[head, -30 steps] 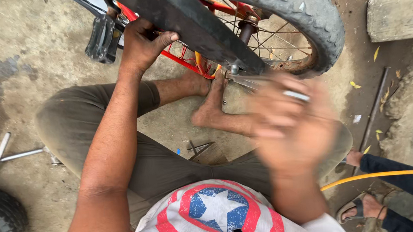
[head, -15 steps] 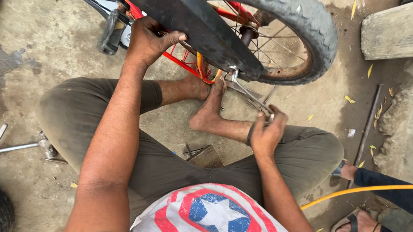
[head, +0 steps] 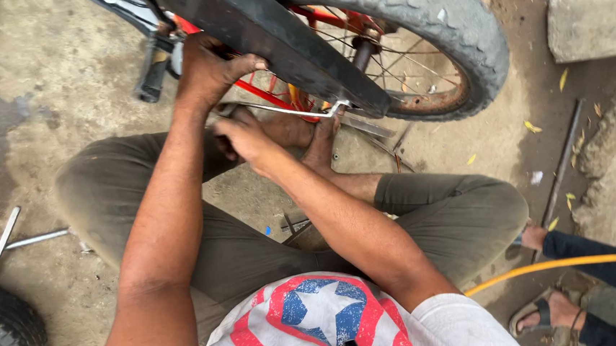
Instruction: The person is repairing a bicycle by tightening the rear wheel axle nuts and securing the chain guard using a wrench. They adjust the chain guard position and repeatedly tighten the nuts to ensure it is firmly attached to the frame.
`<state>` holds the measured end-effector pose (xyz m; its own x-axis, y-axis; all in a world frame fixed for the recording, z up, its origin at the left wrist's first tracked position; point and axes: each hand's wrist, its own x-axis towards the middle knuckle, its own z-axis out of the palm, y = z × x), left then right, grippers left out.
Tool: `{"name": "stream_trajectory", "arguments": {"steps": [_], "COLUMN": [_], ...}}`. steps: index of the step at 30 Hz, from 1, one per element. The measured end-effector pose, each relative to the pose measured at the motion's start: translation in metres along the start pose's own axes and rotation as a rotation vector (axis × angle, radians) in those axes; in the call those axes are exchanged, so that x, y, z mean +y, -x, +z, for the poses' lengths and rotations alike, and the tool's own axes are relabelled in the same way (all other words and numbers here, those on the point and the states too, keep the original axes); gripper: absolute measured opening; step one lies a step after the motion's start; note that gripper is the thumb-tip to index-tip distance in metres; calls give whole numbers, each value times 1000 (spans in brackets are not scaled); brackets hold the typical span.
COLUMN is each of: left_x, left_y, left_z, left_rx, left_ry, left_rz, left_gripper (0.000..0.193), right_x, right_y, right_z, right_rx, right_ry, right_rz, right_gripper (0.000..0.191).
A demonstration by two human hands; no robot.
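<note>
Gripping the red bicycle frame [head: 259, 95] just left of the black mudguard [head: 277, 41], the left hand [head: 207, 72] has its fingers curled shut around the tube, beside the black pedal [head: 151, 72]. The right hand [head: 244, 138] sits just below that mudguard, fingers closed on the near end of a thin metal rod [head: 282, 110] whose far end meets the mudguard's lower edge, close to the tyre [head: 427, 13].
</note>
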<state>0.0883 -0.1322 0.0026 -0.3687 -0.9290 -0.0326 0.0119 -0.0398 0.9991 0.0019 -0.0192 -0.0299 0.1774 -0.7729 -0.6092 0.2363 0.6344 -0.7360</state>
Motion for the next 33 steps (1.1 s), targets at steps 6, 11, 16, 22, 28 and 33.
{"name": "stream_trajectory", "arguments": {"steps": [6,11,16,22,28,33], "left_x": [-2,-7,-7,-3,-11,-17], "left_y": [-1,0,2,3,10,6], "left_z": [-6,-7,-8,-6,9,6], "left_rx": [-64,-65,-28,-6,100,94], "left_ry": [32,-5,-80,-138,-126,-193], "left_rz": [3,43,-137,-30,154,141], "left_gripper": [49,48,50,50,57,56], "right_x": [6,5,-18,22,22,-10], "right_y": [-5,31,60,103,150,180], "right_z": [-15,-45,-42,-30,-140,-175], "right_rx": [-74,3,143,152,473,518], "right_ry": [155,-456,-654,503,618,897], "right_rz": [-187,-215,-241,-491,-22,-250], "right_gripper": [56,38,28,31,42,32]}}
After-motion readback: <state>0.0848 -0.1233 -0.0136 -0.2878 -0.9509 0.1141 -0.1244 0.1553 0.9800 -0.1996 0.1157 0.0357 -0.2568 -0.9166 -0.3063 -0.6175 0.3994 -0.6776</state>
